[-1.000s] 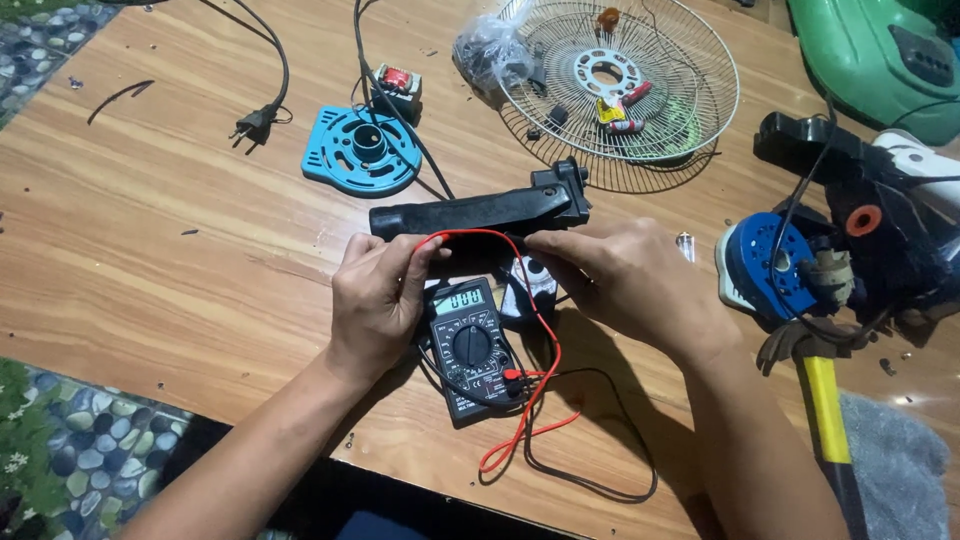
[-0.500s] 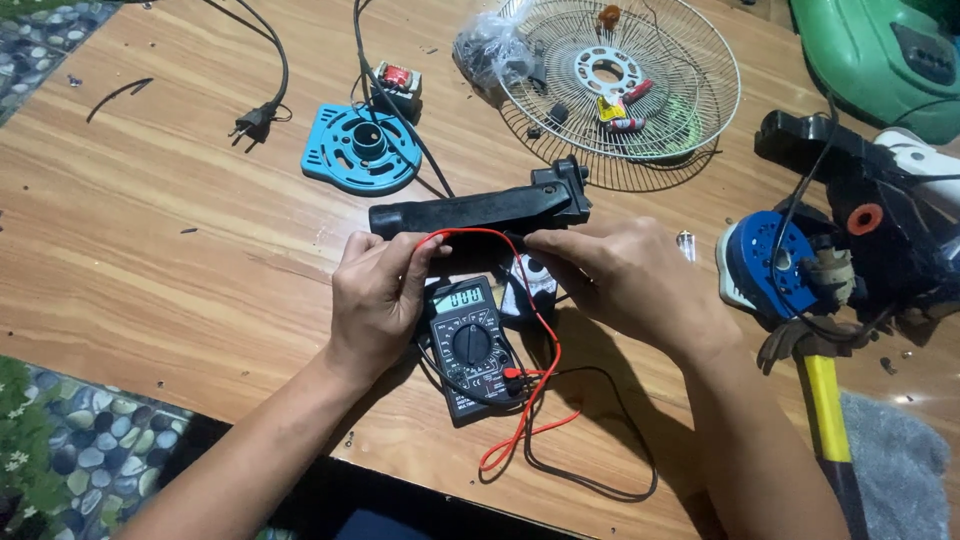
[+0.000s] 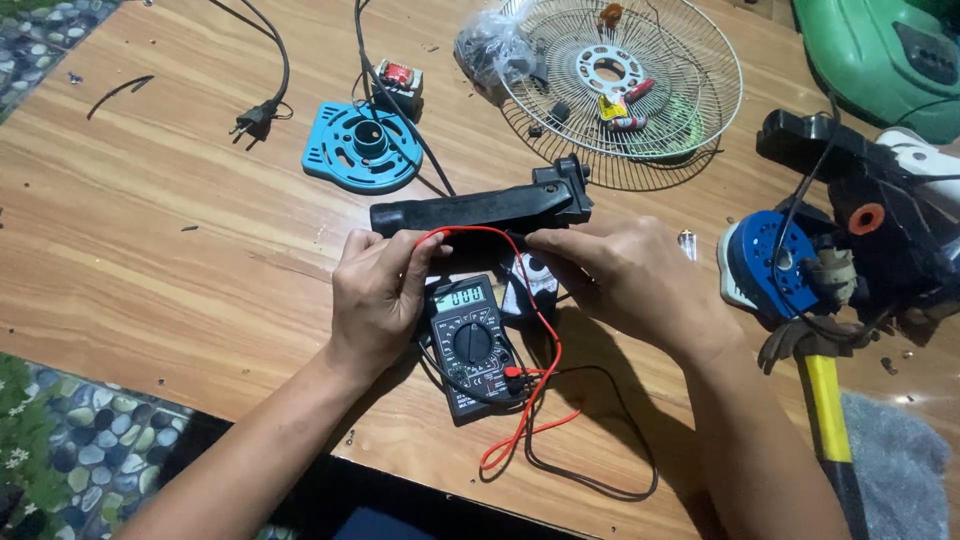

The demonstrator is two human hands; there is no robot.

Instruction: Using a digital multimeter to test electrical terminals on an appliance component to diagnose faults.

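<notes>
The left hand [image 3: 378, 292] pinches the red probe lead [image 3: 545, 330] against the near edge of the long black plastic housing [image 3: 470, 210]; the right hand [image 3: 620, 275] closes on the housing's other end, fingers curled narrow, seemingly pressing a second probe there, though that tip is hidden. The digital multimeter [image 3: 470, 345] lies on the counter [image 3: 150, 230] between both wrists, display facing up so it reads easily; a blue round plate [image 3: 362, 147] and wire fan guard [image 3: 625, 85] sit beyond the hands.

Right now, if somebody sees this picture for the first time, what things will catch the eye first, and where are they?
At the centre, the left hand and the right hand meet over a black multimeter, whose red lead arcs between them, just in front of a long black plastic housing. Behind it, at the top, lies a round wire fan guard; a blue round plate sits to its left.
</notes>
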